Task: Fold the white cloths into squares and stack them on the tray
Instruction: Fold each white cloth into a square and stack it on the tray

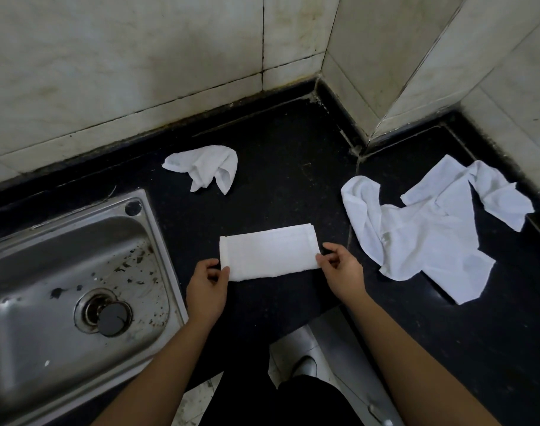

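Note:
A white cloth folded into a long rectangle [270, 252] lies flat on the black counter [293, 167] in front of me. My left hand [207, 287] pinches its near left corner. My right hand [342, 269] pinches its near right corner. A small crumpled white cloth [205, 167] lies further back, near the wall. A larger heap of crumpled white cloths [428, 229] spreads over the counter to the right. No tray is in view.
A steel sink [63, 287] with a black drain plug [112, 319] is set into the counter on the left. Tiled walls [139, 56] close off the back and the right, forming a corner. The counter's front edge is just below my hands.

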`<state>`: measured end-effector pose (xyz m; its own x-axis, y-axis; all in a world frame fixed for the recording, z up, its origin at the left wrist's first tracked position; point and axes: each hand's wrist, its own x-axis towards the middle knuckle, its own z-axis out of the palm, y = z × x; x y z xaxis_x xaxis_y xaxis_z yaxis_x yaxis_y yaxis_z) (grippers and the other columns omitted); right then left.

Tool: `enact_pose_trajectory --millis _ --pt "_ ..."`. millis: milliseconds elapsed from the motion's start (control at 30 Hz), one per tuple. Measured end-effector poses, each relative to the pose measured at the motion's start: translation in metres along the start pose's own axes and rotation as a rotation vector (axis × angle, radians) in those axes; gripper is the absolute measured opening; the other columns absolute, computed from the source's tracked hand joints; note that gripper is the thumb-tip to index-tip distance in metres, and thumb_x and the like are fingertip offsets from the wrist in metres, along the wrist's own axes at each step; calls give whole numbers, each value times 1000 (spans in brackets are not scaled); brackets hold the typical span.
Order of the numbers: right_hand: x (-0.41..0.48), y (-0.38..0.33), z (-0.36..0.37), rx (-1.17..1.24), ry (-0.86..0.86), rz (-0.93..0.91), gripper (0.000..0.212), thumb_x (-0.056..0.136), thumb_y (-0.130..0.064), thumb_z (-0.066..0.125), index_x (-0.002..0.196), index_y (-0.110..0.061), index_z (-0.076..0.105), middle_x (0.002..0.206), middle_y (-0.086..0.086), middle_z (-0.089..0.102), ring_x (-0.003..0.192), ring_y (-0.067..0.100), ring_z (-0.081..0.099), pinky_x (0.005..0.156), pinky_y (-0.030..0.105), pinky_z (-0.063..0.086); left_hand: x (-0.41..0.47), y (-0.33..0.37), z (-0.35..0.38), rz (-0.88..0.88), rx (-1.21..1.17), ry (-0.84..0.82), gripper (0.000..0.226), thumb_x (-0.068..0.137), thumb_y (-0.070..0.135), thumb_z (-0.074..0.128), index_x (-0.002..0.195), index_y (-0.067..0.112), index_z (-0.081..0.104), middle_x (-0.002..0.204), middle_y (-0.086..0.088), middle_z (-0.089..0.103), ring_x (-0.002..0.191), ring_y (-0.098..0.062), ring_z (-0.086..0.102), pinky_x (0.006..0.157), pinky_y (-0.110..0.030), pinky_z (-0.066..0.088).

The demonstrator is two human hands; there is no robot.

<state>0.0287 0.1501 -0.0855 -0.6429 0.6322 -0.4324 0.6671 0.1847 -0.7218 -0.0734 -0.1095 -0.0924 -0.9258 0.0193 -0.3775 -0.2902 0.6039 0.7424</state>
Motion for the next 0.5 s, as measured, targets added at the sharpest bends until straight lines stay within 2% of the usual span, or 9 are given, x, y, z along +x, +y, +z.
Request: enact_pose_trajectory --millis 133,267,333,400,500 --pt "2 1 0 17 -3 -3 37 92 -32 69 127 -24 61 88 -6 68 83 1 61 71 12 43 2 -4 1 28 17 -8 30 91 30 68 118 22 56 86 6 65 80 -12 63 70 -31 49" --pt "6 5 1 -78 -9 -26 37 93 -32 68 128 -22 60 85 -9 65 84 6 62 83 29 53 5 -12 2 92 142 -29 30 91 30 68 118 20 57 82 8 63 83 -18 62 75 -42 55" --pt "6 3 1 -165 -29 -65 37 95 -32 65 129 -20 58 87 -9 63 84 10 61 81 32 53 3 -12 1 116 184 -42 32 92 32 67 119 20 57 83 9 62 87 -20 60 76 -44 54" --pt "2 5 1 -311 -4 -167 39 97 -33 62 132 -18 56 99 -3 60 87 15 60 77 35 53 -1 -12 -1 189 263 -22 37 92 35 66 123 18 57 93 6 61 94 -19 56 79 -41 52" --pt "1 8 1 -553 100 -535 40 94 -29 64 131 -14 58 111 7 57 90 24 60 72 41 55 0 -9 -6 529 487 55 40 92 36 65 124 13 59 116 -7 57 105 -25 51 86 -41 49"
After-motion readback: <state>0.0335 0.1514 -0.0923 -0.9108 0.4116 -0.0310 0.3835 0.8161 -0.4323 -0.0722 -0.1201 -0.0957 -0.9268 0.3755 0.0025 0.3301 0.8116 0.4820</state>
